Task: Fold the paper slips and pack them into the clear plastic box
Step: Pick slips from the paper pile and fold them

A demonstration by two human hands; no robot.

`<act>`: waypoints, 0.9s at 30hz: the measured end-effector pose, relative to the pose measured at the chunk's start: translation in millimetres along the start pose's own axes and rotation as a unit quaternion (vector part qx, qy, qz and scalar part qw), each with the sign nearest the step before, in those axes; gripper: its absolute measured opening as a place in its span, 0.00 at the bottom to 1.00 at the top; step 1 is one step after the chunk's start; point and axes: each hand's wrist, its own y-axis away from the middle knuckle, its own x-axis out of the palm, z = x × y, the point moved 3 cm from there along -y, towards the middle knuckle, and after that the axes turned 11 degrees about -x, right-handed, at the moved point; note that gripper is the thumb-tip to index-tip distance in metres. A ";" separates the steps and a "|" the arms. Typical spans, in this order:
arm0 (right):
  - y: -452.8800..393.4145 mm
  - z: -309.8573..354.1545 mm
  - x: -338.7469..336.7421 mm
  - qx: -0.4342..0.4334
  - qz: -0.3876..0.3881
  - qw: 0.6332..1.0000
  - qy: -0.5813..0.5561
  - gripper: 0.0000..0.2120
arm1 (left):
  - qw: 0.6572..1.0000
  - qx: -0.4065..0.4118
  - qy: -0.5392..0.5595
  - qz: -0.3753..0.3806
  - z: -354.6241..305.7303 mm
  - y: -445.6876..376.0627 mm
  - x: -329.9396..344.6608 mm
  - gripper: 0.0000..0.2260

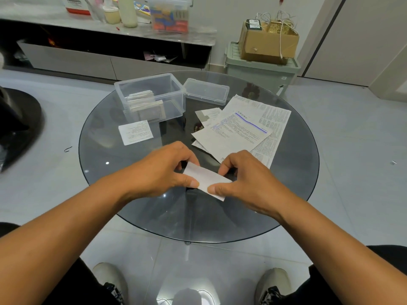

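Note:
A white folded paper slip (203,176) is pinched between both hands just above the round glass table (132,194). My left hand (164,170) grips its left end, my right hand (244,180) its right end. The clear plastic box (174,89) stands open at the table's far left, with several folded slips (144,104) stacked inside. Its clear lid (206,91) lies to the right of it. One folded printed slip (135,132) lies flat in front of the box. A pile of unfolded printed sheets (242,128) lies on the right, beyond my right hand.
Beyond the table runs a low cabinet (105,62) with bottles and containers on top. A green storage bin (262,71) carrying a cardboard box (267,40) stands at the back right. A dark chair base (17,126) is on the left. My shoes show below the glass.

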 end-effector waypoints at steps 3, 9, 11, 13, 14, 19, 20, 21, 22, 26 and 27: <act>1.3 -0.9 1.9 -0.013 0.007 0.999 -0.051 0.17 | 0.999 0.002 0.039 0.004 0.4 1.2 2.3 0.14; -2.4 -8.0 8.9 -0.009 0.022 0.990 -0.136 0.21 | 0.999 0.019 0.034 0.012 -1.0 3.8 3.0 0.23; -1.2 -6.3 9.1 -0.021 0.027 0.985 -0.167 0.15 | 0.999 0.018 0.027 0.004 -0.1 2.9 3.7 0.19; 0.7 -3.2 8.8 -0.026 0.023 0.981 -0.193 0.12 | 0.998 0.000 0.062 0.000 0.0 0.4 3.6 0.12; 1.2 -2.9 8.6 -0.027 0.012 0.980 -0.198 0.12 | 0.995 -0.005 0.100 0.001 -0.3 -0.2 3.0 0.09; 2.9 -2.1 1.0 -0.035 -0.047 0.988 -0.144 0.06 | 0.966 0.014 0.257 0.008 -7.0 4.1 -4.5 0.03; 3.0 -1.4 -0.6 -0.036 -0.049 0.987 -0.149 0.06 | 0.959 0.017 0.283 0.004 -8.6 4.8 -5.4 0.03; 2.6 -0.9 -1.8 -0.039 -0.049 0.983 -0.172 0.05 | 0.951 0.014 0.308 -0.001 -10.3 4.8 -5.9 0.04; 2.6 0.4 -2.0 -0.044 -0.043 0.976 -0.211 0.04 | 0.944 0.007 0.330 -0.008 -11.5 4.5 -6.2 0.04; 5.5 5.3 2.2 -0.066 -0.009 0.937 -0.344 0.09 | 0.913 -0.038 0.406 0.009 -10.2 2.8 -2.0 0.10; 5.9 6.4 3.4 -0.070 -0.007 0.931 -0.359 0.10 | 0.911 -0.049 0.409 0.020 -10.1 3.1 -0.2 0.11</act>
